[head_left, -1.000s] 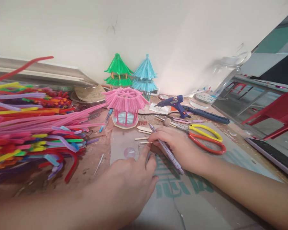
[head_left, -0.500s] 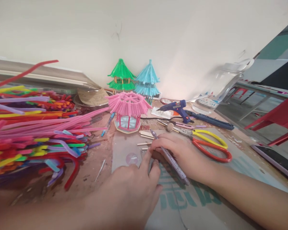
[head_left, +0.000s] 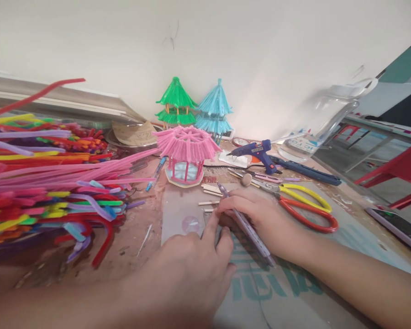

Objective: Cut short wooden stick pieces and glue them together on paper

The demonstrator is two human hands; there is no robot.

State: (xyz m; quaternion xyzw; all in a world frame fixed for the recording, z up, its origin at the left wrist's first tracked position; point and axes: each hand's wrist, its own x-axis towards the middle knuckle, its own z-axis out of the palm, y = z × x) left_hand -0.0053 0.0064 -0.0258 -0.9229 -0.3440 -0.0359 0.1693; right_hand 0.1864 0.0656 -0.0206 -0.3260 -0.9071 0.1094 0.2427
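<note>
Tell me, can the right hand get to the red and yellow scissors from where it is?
Probably yes. The scissors lie on the table just beside the right hand, with nothing between them. But that hand already grips a thin cutter, so it would likely have to drop it first.

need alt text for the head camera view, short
Two bare hands work on a grey cardboard sheet: the right hand holds a slim lilac craft knife, while the left hand presses fingertips beside it. Behind them stand a pink pipe-cleaner pavilion, a blue glue gun and yellow-and-red scissors, with a heap of coloured pipe cleaners at left.
</note>
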